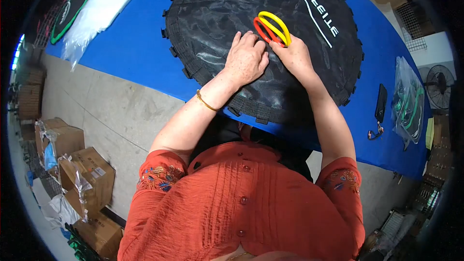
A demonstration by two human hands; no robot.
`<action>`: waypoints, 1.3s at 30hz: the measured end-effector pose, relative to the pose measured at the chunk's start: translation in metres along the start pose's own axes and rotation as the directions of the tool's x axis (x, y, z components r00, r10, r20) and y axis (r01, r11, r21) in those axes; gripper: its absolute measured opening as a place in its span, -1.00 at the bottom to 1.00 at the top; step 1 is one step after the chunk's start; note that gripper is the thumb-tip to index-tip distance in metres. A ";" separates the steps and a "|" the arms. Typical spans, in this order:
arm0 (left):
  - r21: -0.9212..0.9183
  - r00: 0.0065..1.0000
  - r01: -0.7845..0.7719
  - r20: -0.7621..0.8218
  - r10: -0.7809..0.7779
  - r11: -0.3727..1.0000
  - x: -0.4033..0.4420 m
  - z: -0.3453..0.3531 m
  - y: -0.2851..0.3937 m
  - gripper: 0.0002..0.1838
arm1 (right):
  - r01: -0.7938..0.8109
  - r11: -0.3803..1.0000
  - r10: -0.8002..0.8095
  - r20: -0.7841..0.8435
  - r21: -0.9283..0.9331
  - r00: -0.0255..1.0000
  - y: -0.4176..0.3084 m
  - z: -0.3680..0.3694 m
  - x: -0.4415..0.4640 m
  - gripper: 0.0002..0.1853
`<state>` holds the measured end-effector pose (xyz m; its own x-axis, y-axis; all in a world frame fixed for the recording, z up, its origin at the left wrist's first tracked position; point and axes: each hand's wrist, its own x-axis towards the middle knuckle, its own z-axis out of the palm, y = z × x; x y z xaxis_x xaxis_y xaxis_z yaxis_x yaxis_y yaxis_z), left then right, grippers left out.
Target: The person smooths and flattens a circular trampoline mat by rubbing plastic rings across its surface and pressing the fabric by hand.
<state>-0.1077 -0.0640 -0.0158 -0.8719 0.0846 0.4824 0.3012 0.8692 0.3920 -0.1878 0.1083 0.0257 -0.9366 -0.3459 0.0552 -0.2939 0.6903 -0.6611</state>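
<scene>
A round black mesh sheet (217, 19) with white lettering and small black tabs round its edge lies on the blue table (121, 43). My left hand (246, 60) rests palm down on the sheet, fingers bent and slightly apart, with nothing seen in it. Just to its right, my right hand (292, 58) is closed round scissors with red and yellow handle loops (275, 28). The loops point away from me, and the blades are hidden by the hand.
Clear plastic bags (104, 7) lie at the table's far left. On the right are a bagged green-and-black item (408, 106), a black phone-like object (381, 102) with keys, and a fan (439, 81). Cardboard boxes (92, 174) stand on the floor at left.
</scene>
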 end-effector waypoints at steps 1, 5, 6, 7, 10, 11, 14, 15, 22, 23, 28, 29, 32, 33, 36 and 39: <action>0.009 1.000 -0.003 -0.021 0.004 1.000 -0.001 0.002 0.000 -0.66 | -0.005 1.000 0.005 -0.009 0.002 1.000 -0.001 0.000 0.000 -0.60; 0.018 1.000 -0.009 -0.029 0.010 1.000 -0.001 0.003 -0.002 -0.69 | 0.033 0.999 -0.033 0.003 0.000 0.999 -0.002 -0.001 -0.003 -0.60; 0.014 0.999 -0.009 -0.031 0.009 1.000 -0.001 0.003 -0.002 -0.70 | 0.041 0.999 -0.042 0.014 0.011 0.999 -0.001 -0.002 -0.005 -0.60; 0.009 0.999 -0.008 -0.035 0.009 1.000 0.000 0.003 -0.001 -0.71 | 0.050 0.999 -0.050 0.025 0.019 0.998 -0.001 -0.004 -0.006 -0.60; 0.017 0.999 -0.022 -0.026 0.022 1.000 0.000 0.001 -0.001 -0.73 | 0.028 0.999 -0.028 0.003 -0.017 1.000 -0.003 -0.004 -0.008 -0.61; 0.019 0.999 -0.024 -0.026 0.025 1.000 0.000 0.002 0.000 -0.73 | 0.032 0.999 -0.032 -0.004 -0.010 0.999 -0.001 -0.004 -0.008 -0.61; 0.030 0.999 -0.030 -0.030 0.031 0.999 0.000 0.001 -0.001 -0.74 | 0.047 0.999 -0.047 -0.007 0.018 0.999 0.002 -0.001 -0.007 -0.61; 0.027 0.999 -0.030 -0.032 0.031 0.999 -0.001 0.001 -0.001 -0.74 | 0.047 0.999 -0.047 0.002 0.025 0.999 0.004 -0.001 -0.008 -0.61; 0.021 0.998 -0.025 -0.056 0.027 0.999 0.000 0.003 0.000 -0.72 | 0.034 0.999 -0.033 -0.026 0.033 0.999 0.002 -0.002 -0.014 -0.61; 0.032 0.999 -0.027 -0.046 0.028 0.999 -0.001 0.003 -0.001 -0.70 | 0.026 0.999 -0.025 -0.022 0.021 0.999 0.003 -0.002 -0.015 -0.61; 0.010 0.998 -0.015 -0.062 0.016 1.000 -0.001 0.003 -0.001 -0.68 | 0.047 0.996 -0.045 -0.017 0.077 0.999 0.004 -0.005 -0.023 -0.63; 0.013 0.998 -0.022 -0.057 0.023 1.000 -0.001 0.003 -0.001 -0.67 | 0.042 0.997 -0.042 -0.014 0.057 0.999 0.003 -0.006 -0.024 -0.63; 0.012 0.999 -0.013 -0.045 0.013 1.000 0.000 0.003 -0.001 -0.67 | 0.035 0.999 -0.035 -0.013 0.020 0.999 0.003 -0.007 -0.023 -0.62; 0.014 0.999 -0.010 -0.043 0.011 1.000 0.000 0.003 -0.001 -0.67 | 0.038 0.999 -0.037 -0.017 0.021 0.999 0.006 -0.006 -0.021 -0.62; 0.006 0.999 -0.017 -0.050 0.017 1.000 -0.001 0.003 -0.002 -0.67 | 0.041 0.998 -0.040 -0.019 0.040 0.999 0.007 -0.005 -0.025 -0.61; 0.007 0.993 -0.077 -0.093 0.078 0.997 0.002 0.002 -0.004 -0.70 | 0.067 0.997 -0.068 0.019 0.045 0.997 0.015 -0.008 -0.024 -0.59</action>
<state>-0.1117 -0.0663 -0.0179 -0.8063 0.1062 0.5819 0.3649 0.8635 0.3482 -0.1713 0.1314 0.0204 -0.9105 -0.4046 0.0856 -0.3476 0.6365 -0.6885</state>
